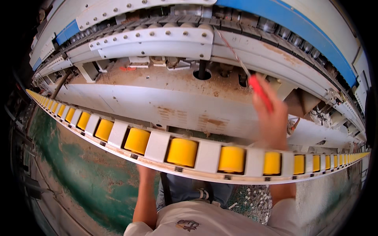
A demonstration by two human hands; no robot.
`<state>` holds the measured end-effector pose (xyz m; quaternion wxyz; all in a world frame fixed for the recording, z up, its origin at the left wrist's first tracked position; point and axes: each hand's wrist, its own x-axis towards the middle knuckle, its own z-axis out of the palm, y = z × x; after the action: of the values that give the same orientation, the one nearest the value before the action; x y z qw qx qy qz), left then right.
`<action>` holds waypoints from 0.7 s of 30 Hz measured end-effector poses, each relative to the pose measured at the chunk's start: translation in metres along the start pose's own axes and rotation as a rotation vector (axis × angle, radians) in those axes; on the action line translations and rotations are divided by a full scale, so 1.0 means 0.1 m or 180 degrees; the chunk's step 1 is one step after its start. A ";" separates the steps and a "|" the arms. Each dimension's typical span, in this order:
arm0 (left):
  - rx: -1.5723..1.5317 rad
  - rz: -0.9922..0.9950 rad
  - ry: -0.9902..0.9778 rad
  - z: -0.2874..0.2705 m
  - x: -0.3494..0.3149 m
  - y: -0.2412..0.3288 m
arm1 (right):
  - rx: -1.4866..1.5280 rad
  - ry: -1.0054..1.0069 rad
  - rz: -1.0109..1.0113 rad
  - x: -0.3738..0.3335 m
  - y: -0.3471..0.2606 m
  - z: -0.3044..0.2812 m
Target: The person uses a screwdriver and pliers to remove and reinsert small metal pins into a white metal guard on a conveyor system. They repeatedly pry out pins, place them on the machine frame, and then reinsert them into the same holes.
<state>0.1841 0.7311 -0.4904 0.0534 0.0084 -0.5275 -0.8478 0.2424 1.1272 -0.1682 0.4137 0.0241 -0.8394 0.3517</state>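
A long, thin screwdriver with a red handle (260, 93) is in the closed fingers of my right hand (273, 118), which is blurred by motion. Its shaft points up and to the left, and the tip end lies over the right end of a white bolted plate (157, 43) on the machine. My right arm reaches over a rail of yellow rollers (182, 152). Below that rail my left forearm (145, 200) rises toward its underside; the rail hides the fingers of my left hand (146, 170).
The roller rail crosses in front of me from side to side. Beyond it are the machine's white lower panel (157, 104), a dusty ledge with a round hole (202, 74), and a dark segmented track (236, 26) under a blue beam (311, 33). White scraps (252, 200) litter the green floor (102, 185).
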 end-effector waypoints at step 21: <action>0.2309 -0.0579 -0.2341 1.75 0.54 0.40 | -0.0993 0.0709 -0.0672 1.40 -0.01 0.93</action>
<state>0.1214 0.8646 -0.3743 -0.2155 -0.2261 -0.7683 -0.5587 0.0875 1.1049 -0.1061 0.5372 0.0085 -0.8255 0.1729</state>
